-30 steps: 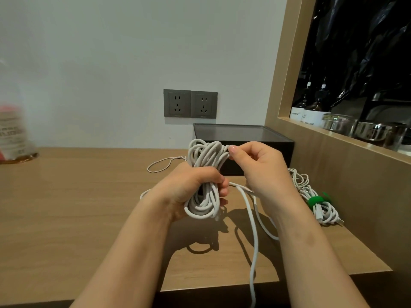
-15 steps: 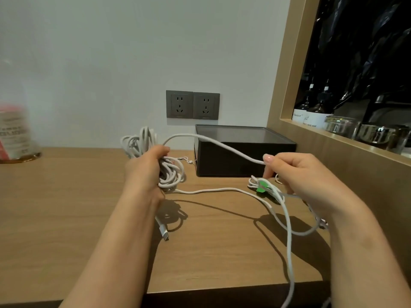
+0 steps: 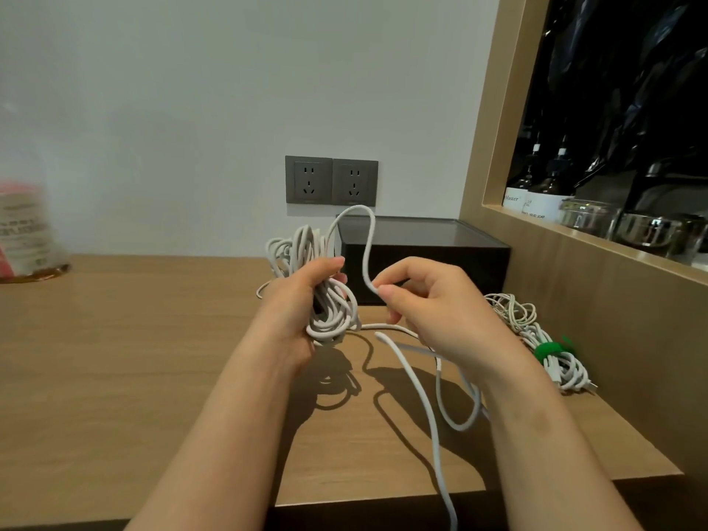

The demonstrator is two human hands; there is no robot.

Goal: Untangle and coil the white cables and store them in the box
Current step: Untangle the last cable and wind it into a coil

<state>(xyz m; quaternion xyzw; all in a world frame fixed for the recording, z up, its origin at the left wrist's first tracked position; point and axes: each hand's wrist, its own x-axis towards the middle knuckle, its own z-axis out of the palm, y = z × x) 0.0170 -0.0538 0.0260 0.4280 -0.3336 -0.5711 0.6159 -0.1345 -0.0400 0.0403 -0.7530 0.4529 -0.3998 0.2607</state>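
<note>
Above the table [image 3: 134, 358], before the dark box [image 3: 440, 258], the left grip [image 3: 302, 300] clenches the white cable coil [image 3: 302, 247], its long axis roughly upright, while the right grip [image 3: 433, 304] pinches a loose strand [image 3: 371, 239] arching upward from it.

Soft overhead light, blurred left edge

Wooden table [image 3: 134, 377]; black box [image 3: 440, 270] at back; green-tied cable bundle [image 3: 534, 335] right; blurred container [image 3: 27, 231] far left.
</note>
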